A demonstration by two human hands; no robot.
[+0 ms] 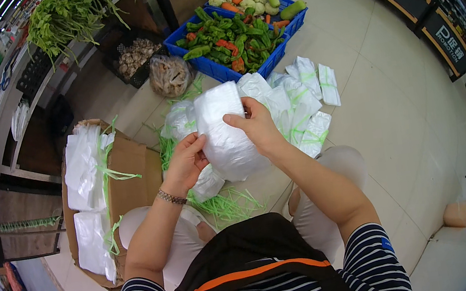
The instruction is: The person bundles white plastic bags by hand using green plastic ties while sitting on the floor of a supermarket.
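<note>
Both hands hold a thick stack of white plastic bags (228, 141) in front of me, above the floor. My left hand (188, 160) grips its left edge, thumb on the near face. My right hand (256, 124) clasps the upper right side, the thumb lying across the front and the fingers partly hidden behind. Beyond and to the right, several bundles of white plastic bags (302, 101) tied with green plastic strips lie on the tiles. Below the held stack is a heap of loose green plastic strips (234, 207).
At left stands a cardboard box (130, 168) packed with white bags (84, 169). Ahead are a blue crate (223, 74) of green peppers and another blue crate (298, 22) of mixed vegetables. A bag of brown produce (170, 75) sits beside a black crate (138, 80). Leafy greens (67, 24) overhang a shelf.
</note>
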